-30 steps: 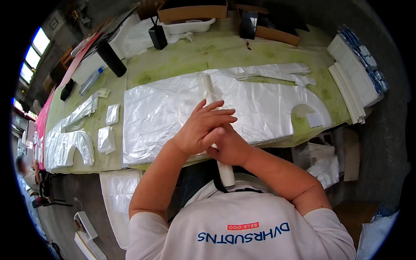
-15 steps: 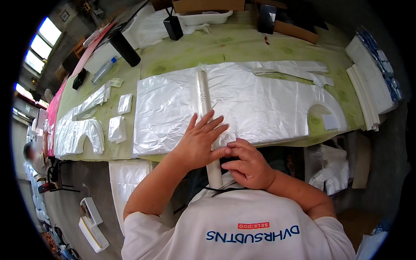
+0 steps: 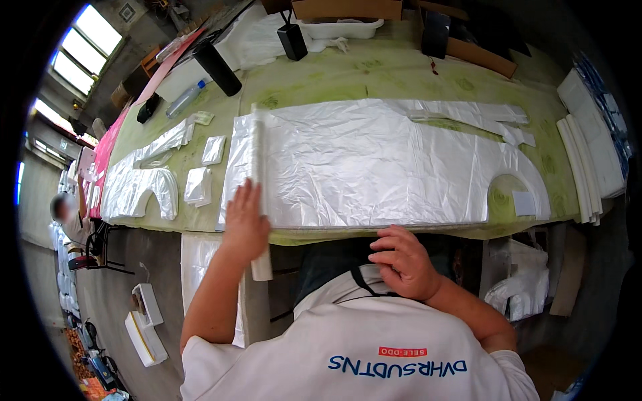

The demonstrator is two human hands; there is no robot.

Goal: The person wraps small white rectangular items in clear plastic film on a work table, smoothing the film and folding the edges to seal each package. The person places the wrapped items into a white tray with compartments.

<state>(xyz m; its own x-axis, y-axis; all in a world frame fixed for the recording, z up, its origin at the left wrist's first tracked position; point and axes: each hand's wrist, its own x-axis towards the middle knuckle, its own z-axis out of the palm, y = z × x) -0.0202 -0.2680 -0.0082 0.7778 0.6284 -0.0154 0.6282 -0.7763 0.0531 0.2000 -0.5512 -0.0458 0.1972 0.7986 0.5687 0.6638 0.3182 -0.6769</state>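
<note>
A pale roll or tube (image 3: 258, 144) lies across the left end of a shiny, translucent plastic film piece (image 3: 348, 164), its near end jutting past the table's front edge. Stretched fingers of my left hand (image 3: 246, 222) rest flat on the roll. My right hand (image 3: 406, 262) hovers in front of the table edge, near my body, its fingers half curled and apart with nothing visible in them. On the right, the film piece has a curved cut-out and a long strip. Within that curve sits a small white square (image 3: 524, 203).
Folded film pieces (image 3: 198, 186) and a cut film piece (image 3: 142, 190) lie at left. Behind stand a clear bottle (image 3: 185, 100), a black cylinder (image 3: 218, 69), a black box with a loop (image 3: 292, 41) and an open carton (image 3: 478, 55). White rolls (image 3: 580, 170) edge the right side.
The roll has moved left across the film, with my left hand on it. My hands have separated; my right hand has drawn back slightly toward my body and to the right.
</note>
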